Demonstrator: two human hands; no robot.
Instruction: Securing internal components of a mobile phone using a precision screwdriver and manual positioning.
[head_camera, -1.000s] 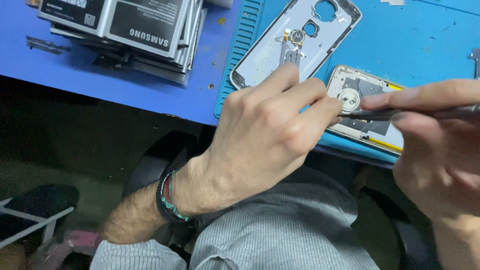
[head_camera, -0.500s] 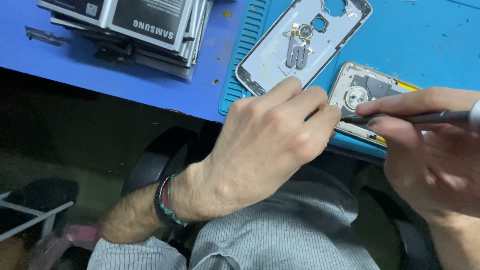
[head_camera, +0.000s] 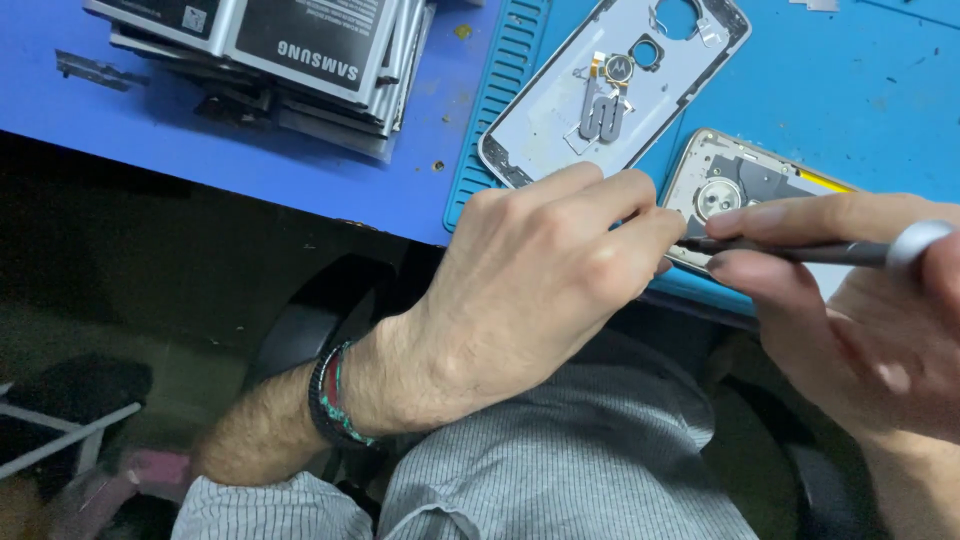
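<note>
The left hand (head_camera: 540, 280) steadied the opened phone (head_camera: 735, 195) at the worktop (head_camera: 250, 160) edge while the right hand (head_camera: 860, 320) gripped a screwdriver (head_camera: 800, 250) at its frame, apparently mid-unscrewing, needing steady tip pressure.

Left hand (head_camera: 540, 290) curled over near edge of opened phone body (head_camera: 745, 195), fingers (head_camera: 640, 215) touching its lower left corner. Right hand (head_camera: 860, 320) pinches a thin dark tool (head_camera: 800, 250) w/ silver end, tip at the phone's edge just beside left fingertips. Phone lies on light-blue mat (head_camera: 870, 90); detached back cover (head_camera: 610, 90) just above-left, inside up. Stack of flat batteries (head_camera: 290, 50) top left on blue table (head_camera: 150, 130), well apart. Braided wristbands (head_camera: 335, 400) on left wrist.
</note>
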